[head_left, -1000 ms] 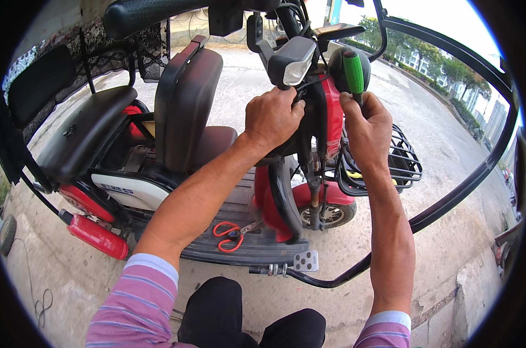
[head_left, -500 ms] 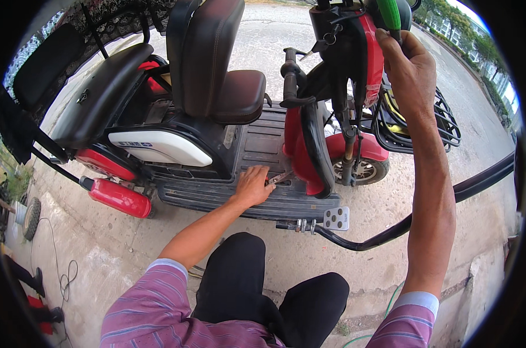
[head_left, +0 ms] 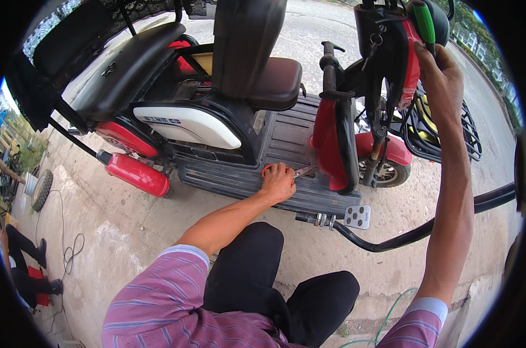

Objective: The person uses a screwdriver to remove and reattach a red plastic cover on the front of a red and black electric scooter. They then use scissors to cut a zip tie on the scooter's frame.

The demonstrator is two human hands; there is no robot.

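My left hand [head_left: 278, 184] is low over the tricycle's black ribbed footboard [head_left: 286, 130], its fingers closed round the red handles of what look like scissors [head_left: 302, 171]. Their metal blades point right, toward the red front shield [head_left: 332, 148]. At the upper right, my right hand [head_left: 444, 81] is raised to the handlebar. Its thumb and fingers pinch the dark lower end of a green handlebar grip [head_left: 423, 24]. A brown padded seat [head_left: 274, 84] stands left of the steering column.
A pedal plate [head_left: 357, 217] and a curved black bar [head_left: 385, 246] stick out on the near side. Behind the front wheel [head_left: 386, 174] is a black wire basket [head_left: 437, 130]. A red rear bumper [head_left: 138, 174] lies left. Far left, a person [head_left: 28, 272] sits near a loose tyre [head_left: 41, 190].
The whole view has shifted, so the tricycle appears further right and higher. My left fingers have closed round the red-handled scissors; my right hand stays at the green grip.
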